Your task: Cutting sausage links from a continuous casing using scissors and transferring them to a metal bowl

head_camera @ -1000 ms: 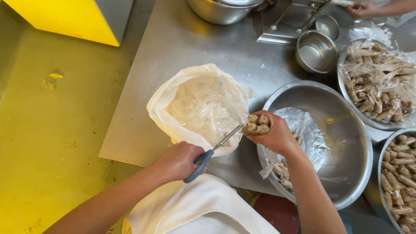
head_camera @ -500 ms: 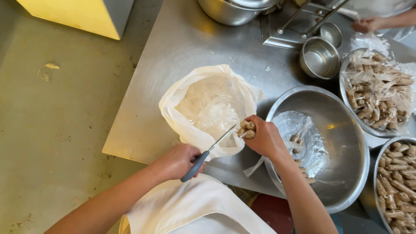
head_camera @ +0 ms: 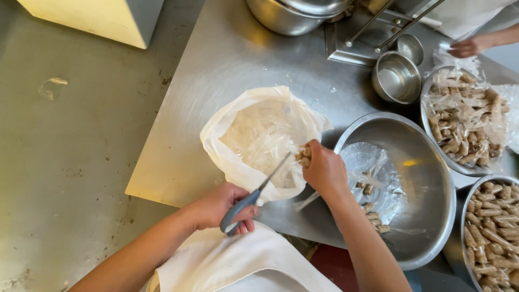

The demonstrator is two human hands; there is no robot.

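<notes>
Left hand: the left hand [head_camera: 220, 205], lower centre of the frame, has its fingers curled shut through the blue-grey handles of the scissors [head_camera: 254, 194].
Scissors: the blades run up and to the right from the left hand; the tips end just beside the brown pieces held in the other hand. Whether the blades touch them cannot be told.
Right hand: the right hand [head_camera: 324, 172], centre of the frame, is closed in a fist around a small bunch of brown stick-shaped pieces [head_camera: 303, 157].
Pieces relative to fingers: the ends of the pieces stick out of the fist at its upper left side, above the opening of the white plastic bag [head_camera: 259, 138].
White plastic bag: open, on the steel table [head_camera: 216, 65], left of the right hand, with crumpled clear wrapping inside.
Large steel bowl [head_camera: 427, 178]: right of the right hand; holds clear plastic and a few brown pieces.
Right edge: a bowl of wrapped pieces [head_camera: 465, 124] above, a bowl of bare pieces [head_camera: 494, 232] below.
Upper right: a small steel cup [head_camera: 396, 78] and another person's hand [head_camera: 465, 47].
Bottom centre: a white apron [head_camera: 238, 265].
</notes>
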